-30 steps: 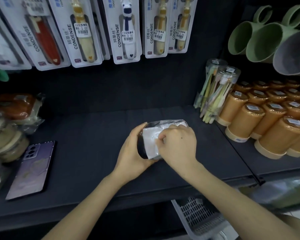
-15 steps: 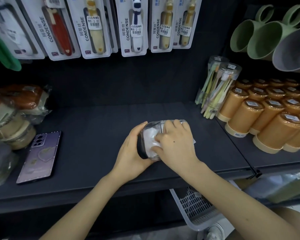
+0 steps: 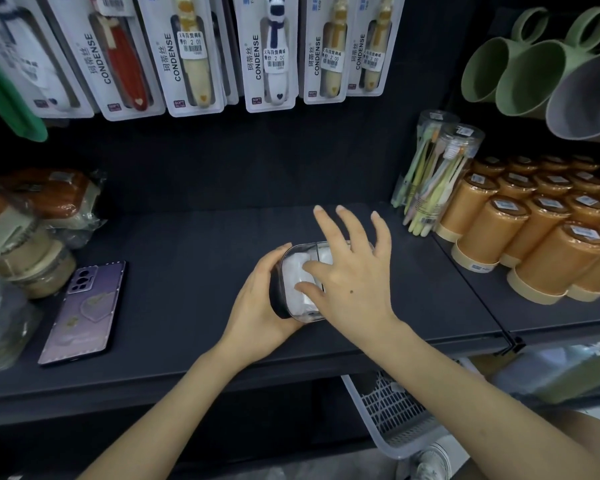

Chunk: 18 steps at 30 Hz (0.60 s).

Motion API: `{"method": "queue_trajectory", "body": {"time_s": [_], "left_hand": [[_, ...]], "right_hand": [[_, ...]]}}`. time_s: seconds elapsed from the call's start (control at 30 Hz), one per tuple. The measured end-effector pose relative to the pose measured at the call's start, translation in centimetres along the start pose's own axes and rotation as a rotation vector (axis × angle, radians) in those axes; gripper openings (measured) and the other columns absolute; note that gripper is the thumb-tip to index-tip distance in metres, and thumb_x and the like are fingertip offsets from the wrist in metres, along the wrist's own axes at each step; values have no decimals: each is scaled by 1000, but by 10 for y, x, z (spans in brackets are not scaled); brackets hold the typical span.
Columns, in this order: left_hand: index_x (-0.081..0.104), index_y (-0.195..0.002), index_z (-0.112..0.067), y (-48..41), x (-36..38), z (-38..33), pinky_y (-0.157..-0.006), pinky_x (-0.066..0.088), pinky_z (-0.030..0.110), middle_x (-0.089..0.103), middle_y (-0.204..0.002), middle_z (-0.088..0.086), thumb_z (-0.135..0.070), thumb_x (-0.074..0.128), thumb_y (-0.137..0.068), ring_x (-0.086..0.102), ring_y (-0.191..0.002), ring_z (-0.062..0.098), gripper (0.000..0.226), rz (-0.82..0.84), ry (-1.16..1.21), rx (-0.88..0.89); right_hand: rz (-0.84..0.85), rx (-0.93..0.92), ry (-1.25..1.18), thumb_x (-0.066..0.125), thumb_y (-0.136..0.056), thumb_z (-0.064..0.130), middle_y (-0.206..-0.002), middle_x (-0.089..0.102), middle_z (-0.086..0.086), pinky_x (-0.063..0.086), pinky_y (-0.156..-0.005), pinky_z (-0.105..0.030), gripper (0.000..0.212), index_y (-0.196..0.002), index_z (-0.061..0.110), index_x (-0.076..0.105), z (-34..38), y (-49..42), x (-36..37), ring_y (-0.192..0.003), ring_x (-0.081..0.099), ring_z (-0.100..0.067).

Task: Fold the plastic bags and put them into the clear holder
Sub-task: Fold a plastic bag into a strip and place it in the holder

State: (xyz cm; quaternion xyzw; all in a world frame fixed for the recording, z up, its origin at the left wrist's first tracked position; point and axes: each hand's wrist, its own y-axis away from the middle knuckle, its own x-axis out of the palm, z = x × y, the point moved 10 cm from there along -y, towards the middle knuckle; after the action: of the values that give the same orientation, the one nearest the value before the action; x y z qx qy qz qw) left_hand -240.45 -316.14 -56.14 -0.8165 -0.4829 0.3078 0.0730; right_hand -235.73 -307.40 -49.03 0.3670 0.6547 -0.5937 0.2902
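Head view: bags packed in, right hand spread over the holder

White folded plastic bags point(image 3: 297, 273) sit inside the clear plastic holder point(image 3: 291, 311), which lies on its side on the dark shelf point(image 3: 187, 271) near the front edge. The packing looks largely done, and no loose bag shows, though more may wait out of sight. The left hand point(image 3: 257, 303) wraps the holder's dark end, thumb over the top, steadying it. The right hand point(image 3: 354, 275) is wide, with fingers straight and splayed above the holder, gripping nothing; its thumb seems to rest on the bags at the opening. A purple phone point(image 3: 84, 310) lies well apart, to the left.
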Motion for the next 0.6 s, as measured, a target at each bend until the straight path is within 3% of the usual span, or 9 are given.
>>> {"method": "queue_trajectory", "body": {"time_s": [0.1, 0.2, 0.3, 0.4, 0.5, 0.6], "left_hand": [[29, -141, -35, 0, 0, 0, -107, 42, 39, 40, -145, -15, -46, 80, -64, 43, -133, 8, 94, 14, -12, 18], [27, -141, -38, -1, 0, -2, -107, 41, 33, 39, -145, -18, -39, 82, -64, 43, -132, 4, 94, 8, -34, 35], [29, -141, -33, 0, 0, 0, -107, 39, 27, 41, -144, -16, -28, 85, -64, 43, -131, 4, 95, -4, -53, 27], [30, -141, -31, 0, 1, 3, -108, 41, 32, 43, -144, -12, -23, 88, -63, 43, -132, 6, 97, 6, -45, 5], [32, -143, -23, 0, 3, 1, -108, 40, 39, 42, -145, -10, -18, 91, -62, 42, -133, 7, 100, 36, -32, -5], [35, -141, -21, 0, 6, -6, -107, 41, 29, 43, -142, -16, -19, 91, -62, 44, -130, 3, 97, 47, -24, 5]], "right_hand": [[113, -55, -7, 76, -65, 54, -151, 38, -9, 4, -113, -63, 22, -69, 32, 76, 5, -2, 17, -140, 27, -35], [250, -41, 106, 71, -62, 67, -156, 28, -7, -5, -112, -63, 37, -67, 30, 76, 6, -7, 35, -145, 18, -36], [262, -25, 208, 68, -60, 74, -156, 28, -6, -15, -111, -59, 50, -63, 25, 75, 7, -11, 38, -145, 15, -36], [200, -20, 176, 71, -57, 71, -152, 37, -8, -9, -112, -60, 46, -62, 25, 75, 6, -10, 31, -143, 24, -37], [94, -28, 14, 76, -59, 56, -148, 42, -11, -1, -113, -64, 29, -73, 31, 77, 8, -8, 22, -139, 31, -37], [127, 0, 45, 78, -56, 56, -148, 42, -8, 3, -112, -64, 31, -74, 31, 76, 8, -10, 29, -139, 31, -38]]}}
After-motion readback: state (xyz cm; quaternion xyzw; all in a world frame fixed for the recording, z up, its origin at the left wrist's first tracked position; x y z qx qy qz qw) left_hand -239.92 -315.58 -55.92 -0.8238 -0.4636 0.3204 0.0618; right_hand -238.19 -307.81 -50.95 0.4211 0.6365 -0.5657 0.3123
